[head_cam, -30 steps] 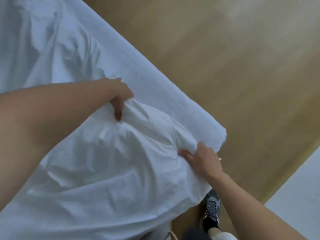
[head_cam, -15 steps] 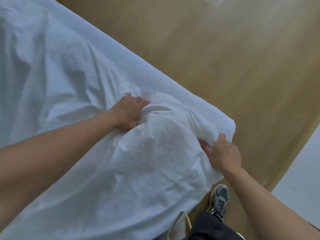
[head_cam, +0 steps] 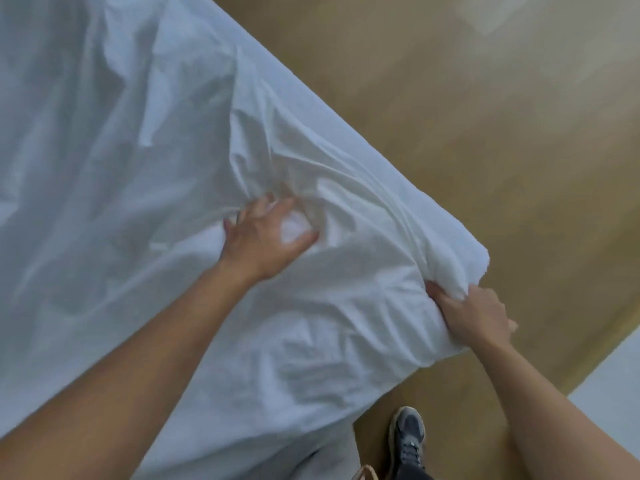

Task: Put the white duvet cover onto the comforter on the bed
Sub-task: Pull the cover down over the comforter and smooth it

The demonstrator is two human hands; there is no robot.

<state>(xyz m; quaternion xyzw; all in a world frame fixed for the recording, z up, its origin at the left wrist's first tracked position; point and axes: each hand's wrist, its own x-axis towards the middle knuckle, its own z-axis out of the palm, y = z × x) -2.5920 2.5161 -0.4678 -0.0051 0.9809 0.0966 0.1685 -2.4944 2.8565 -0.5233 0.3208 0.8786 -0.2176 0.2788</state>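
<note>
The white duvet cover (head_cam: 131, 188) lies rumpled over the bed and fills the left and middle of the head view; the comforter underneath is hidden by it. My left hand (head_cam: 265, 237) hovers or rests on the cover near its middle, fingers spread and blurred, holding nothing. My right hand (head_cam: 472, 313) grips a bunched fold of the cover at the bed's near right corner (head_cam: 464, 265), fingers curled round the fabric.
A wooden floor (head_cam: 485, 116) runs along the bed's right side. My grey shoe (head_cam: 408, 434) stands on it just below the corner. A pale strip of flooring or rug (head_cam: 613, 379) shows at the lower right edge.
My left hand has let go of the bunched fabric and spread its fingers over the cover. My right hand keeps its hold at the corner, and the cover looks pulled flatter.
</note>
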